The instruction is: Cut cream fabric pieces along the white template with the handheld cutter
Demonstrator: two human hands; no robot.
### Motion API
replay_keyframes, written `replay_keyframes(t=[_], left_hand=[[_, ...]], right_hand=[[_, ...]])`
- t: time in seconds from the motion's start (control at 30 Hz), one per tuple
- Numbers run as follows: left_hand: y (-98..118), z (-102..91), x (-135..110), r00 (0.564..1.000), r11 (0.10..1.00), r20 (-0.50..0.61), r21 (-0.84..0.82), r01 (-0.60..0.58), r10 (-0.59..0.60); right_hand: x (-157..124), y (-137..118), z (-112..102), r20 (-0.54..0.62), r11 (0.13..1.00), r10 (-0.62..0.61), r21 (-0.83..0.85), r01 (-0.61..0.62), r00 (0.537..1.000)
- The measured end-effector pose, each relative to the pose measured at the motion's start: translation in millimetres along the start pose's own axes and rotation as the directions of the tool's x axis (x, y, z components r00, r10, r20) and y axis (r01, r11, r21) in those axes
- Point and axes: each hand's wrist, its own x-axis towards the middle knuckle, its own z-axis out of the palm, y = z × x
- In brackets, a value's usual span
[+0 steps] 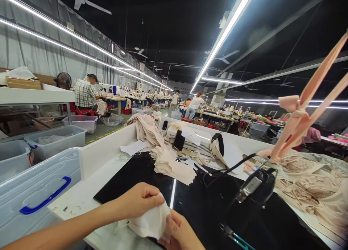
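Note:
Between my two hands hangs a piece of white fabric (150,221), shaped somewhat like a moulded cup, above the near edge of the table. My left hand (141,199) pinches its upper edge, thumb pressed against curled fingers. Lower down and to the right, my right hand (179,230) grips the other side of it, the fingers partly hidden behind the cloth. Beyond my hands, a stack of beige fabric pieces (174,166) lies on the black board (212,203).
Teal-handled snips (239,239) lie at front right. A dark tool with a cable (257,186) hangs at right beside knotted peach straps (295,115) and a heap of beige garments (318,184). A blue-handled plastic bin (43,195) stands left. People work at sewing tables behind.

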Motion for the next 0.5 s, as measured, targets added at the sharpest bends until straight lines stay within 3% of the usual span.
replay_keyframes(t=[0.17,0.3,0.5], left_hand=[[7,2.7,-7,0.991,1.000,0.133,0.002,0.010,-0.010],[10,-12.7,-22,0.973,0.993,0.209,0.076,0.087,-0.101],[-4,-46.7,-46,0.925,0.942,0.248,0.248,0.225,-0.287]], right_hand=[[7,-5,3,-0.113,0.989,-0.104,0.096,0.115,0.988],[-3,-15,-5,-0.161,0.985,-0.118,0.106,0.136,0.980],[-16,-23,-22,-0.247,0.987,-0.109,-0.140,0.076,0.963]])
